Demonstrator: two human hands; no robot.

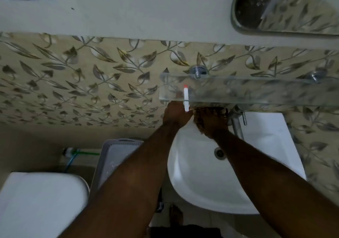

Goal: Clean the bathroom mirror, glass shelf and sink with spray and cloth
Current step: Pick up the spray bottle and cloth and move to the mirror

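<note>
Both my hands meet over the back of the white sink (pixel 198 182), just under the front edge of the glass shelf (pixel 256 91). My right hand (pixel 212 122) is closed on a mottled brown cloth (pixel 200 126), bunched beside the tap (pixel 236 126). My left hand (pixel 176 114) presses against the cloth's left end with its fingers reaching under the shelf. They are blurred through the glass, so its grip is unclear. The mirror (pixel 271 8) hangs at the upper right. No spray bottle is in view.
A white stick with a red tip (pixel 186 98) lies on the shelf's left end and overhangs its edge. A grey plastic basket (pixel 113 160) stands left of the sink. A white toilet cistern lid (pixel 42 201) is at the lower left. The leaf-patterned tiled wall (pixel 82 83) lies behind.
</note>
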